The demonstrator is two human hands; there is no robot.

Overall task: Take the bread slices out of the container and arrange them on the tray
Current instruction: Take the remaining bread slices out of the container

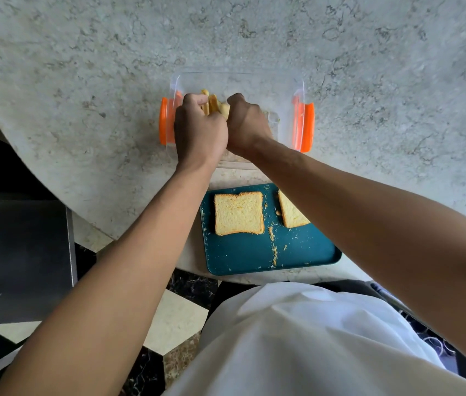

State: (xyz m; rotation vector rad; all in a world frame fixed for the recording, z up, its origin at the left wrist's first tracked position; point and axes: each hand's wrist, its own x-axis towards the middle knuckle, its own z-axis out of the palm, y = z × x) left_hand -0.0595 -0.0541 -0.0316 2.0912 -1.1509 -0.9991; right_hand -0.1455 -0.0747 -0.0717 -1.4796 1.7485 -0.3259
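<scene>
A clear plastic container (257, 81) with orange side clips sits on the marble table. Several bread slices (212, 103) stand on edge inside it at the left end. My left hand (198, 130) and my right hand (247, 124) are both down in the container, fingers closed around those slices. Nearer to me lies a teal tray (254, 254). One bread slice (239, 213) lies flat on the tray's left part. A second slice (293, 211) lies to its right, partly hidden under my right forearm. Crumbs are scattered over the tray.
The round marble table (83, 95) spreads wide around the container. The tray overhangs the table's near edge slightly. A dark grey cabinet (23, 258) stands at the lower left, above a checkered floor. My white shirt fills the bottom of the view.
</scene>
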